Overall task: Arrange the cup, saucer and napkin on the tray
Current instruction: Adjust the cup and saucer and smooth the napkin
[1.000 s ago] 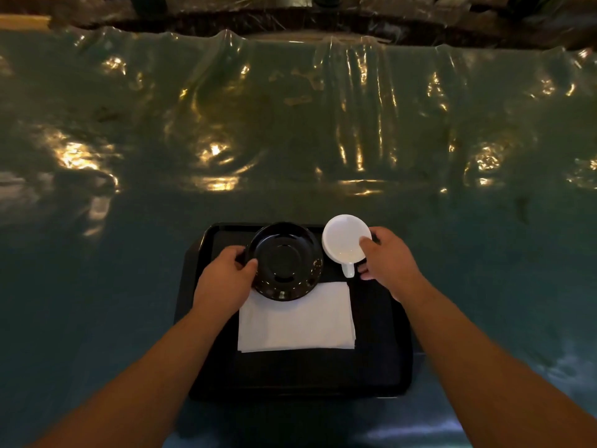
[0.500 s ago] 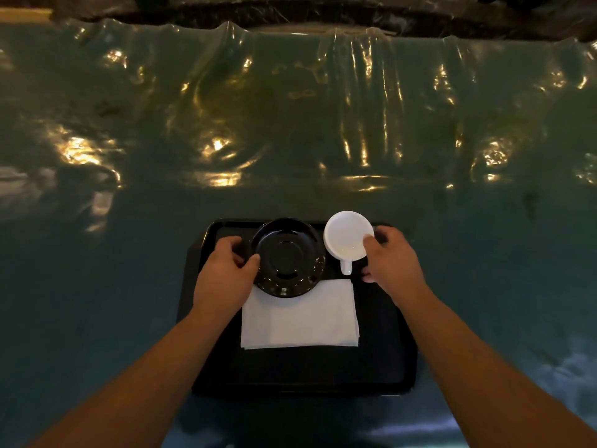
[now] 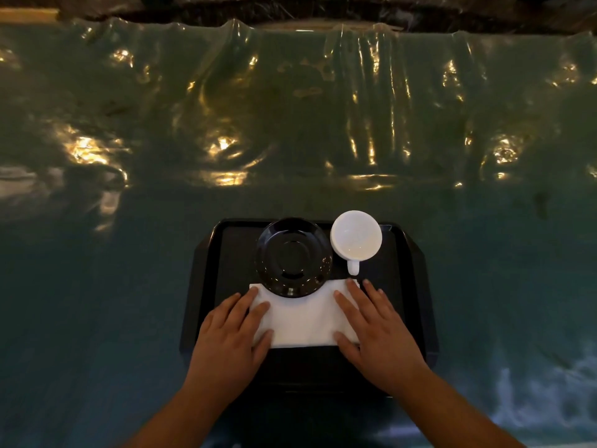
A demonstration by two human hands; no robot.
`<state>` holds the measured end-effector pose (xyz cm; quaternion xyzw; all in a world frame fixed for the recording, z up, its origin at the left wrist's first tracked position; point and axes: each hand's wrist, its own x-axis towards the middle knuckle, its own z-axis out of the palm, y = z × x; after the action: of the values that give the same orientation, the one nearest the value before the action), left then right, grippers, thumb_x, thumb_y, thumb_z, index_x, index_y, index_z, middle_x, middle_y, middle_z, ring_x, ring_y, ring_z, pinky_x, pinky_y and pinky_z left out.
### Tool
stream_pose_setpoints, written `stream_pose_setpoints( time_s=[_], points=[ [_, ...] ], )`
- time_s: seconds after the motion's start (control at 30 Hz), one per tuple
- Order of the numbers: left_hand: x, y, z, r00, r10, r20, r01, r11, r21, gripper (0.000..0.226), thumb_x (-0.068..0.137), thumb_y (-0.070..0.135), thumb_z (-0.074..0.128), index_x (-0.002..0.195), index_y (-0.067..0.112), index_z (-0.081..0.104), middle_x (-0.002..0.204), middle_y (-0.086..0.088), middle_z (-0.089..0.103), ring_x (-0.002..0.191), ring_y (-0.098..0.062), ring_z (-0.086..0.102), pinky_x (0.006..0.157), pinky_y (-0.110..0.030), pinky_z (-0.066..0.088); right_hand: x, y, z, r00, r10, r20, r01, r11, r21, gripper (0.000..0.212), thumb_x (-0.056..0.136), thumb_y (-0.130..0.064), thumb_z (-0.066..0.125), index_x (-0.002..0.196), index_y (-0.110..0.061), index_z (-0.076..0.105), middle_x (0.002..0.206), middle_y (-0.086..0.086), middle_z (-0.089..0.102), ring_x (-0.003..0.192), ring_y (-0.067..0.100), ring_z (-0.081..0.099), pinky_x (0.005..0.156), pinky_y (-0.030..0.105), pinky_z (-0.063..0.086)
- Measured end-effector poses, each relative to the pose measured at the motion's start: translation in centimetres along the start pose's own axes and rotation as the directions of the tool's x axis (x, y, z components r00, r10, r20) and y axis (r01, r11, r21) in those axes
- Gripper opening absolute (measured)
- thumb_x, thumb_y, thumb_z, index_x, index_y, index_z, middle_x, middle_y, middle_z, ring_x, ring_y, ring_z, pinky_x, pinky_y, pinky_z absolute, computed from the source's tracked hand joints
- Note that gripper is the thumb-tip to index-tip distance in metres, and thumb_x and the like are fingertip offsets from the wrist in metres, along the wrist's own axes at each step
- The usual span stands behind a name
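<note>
A black tray (image 3: 410, 286) lies on the table close to me. At its far side sits a black saucer (image 3: 293, 257), whose near rim overlaps the white napkin (image 3: 303, 321). An empty white cup (image 3: 356, 239) stands upright to the right of the saucer, handle pointing toward me. My left hand (image 3: 233, 334) rests flat on the napkin's left edge, fingers spread. My right hand (image 3: 376, 328) rests flat on the napkin's right edge, fingers spread, just short of the cup handle. Neither hand holds anything.
The table is covered by a wrinkled, shiny teal plastic sheet (image 3: 290, 124) with bright reflections. Its far edge (image 3: 290, 22) meets a dark area at the top of the view.
My left hand has let go of the saucer and my right hand has left the cup. Both hands moved back toward me onto the napkin's side edges.
</note>
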<state>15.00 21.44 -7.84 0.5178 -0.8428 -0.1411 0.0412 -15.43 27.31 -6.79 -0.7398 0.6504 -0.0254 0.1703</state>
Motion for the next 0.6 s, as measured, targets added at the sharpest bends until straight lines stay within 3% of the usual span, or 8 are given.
stream_pose_setpoints(
  time_s=[0.23,0.6],
  points=[
    [0.11,-0.2,0.05,1.0,0.022,-0.001,-0.022,1.0,0.003,0.05,0.095,0.059,0.049,0.138,0.034,0.056,0.159,0.005,0.041,0.139,-0.027,0.041,0.111,-0.046,0.034,-0.95,0.67,0.66,1.0,0.007,-0.002,-0.007,1.0,-0.029,0.069,0.102,-0.063,0.04,0.159,-0.025,0.033,0.17,0.002,0.018,0.157,0.024,0.01,0.125,0.049,0.017],
    [0.67,-0.21,-0.02,1.0,0.008,-0.013,-0.008,1.0,0.025,0.049,0.096,0.056,0.048,0.137,0.032,0.058,0.159,0.002,0.042,0.133,-0.027,0.045,0.107,-0.047,0.039,-0.35,0.45,0.24,0.999,0.002,-0.038,-0.004,0.999,-0.043,0.069,0.099,-0.06,0.044,0.156,-0.02,0.042,0.167,0.007,0.027,0.154,0.029,0.022,0.122,0.053,0.024]
  ],
)
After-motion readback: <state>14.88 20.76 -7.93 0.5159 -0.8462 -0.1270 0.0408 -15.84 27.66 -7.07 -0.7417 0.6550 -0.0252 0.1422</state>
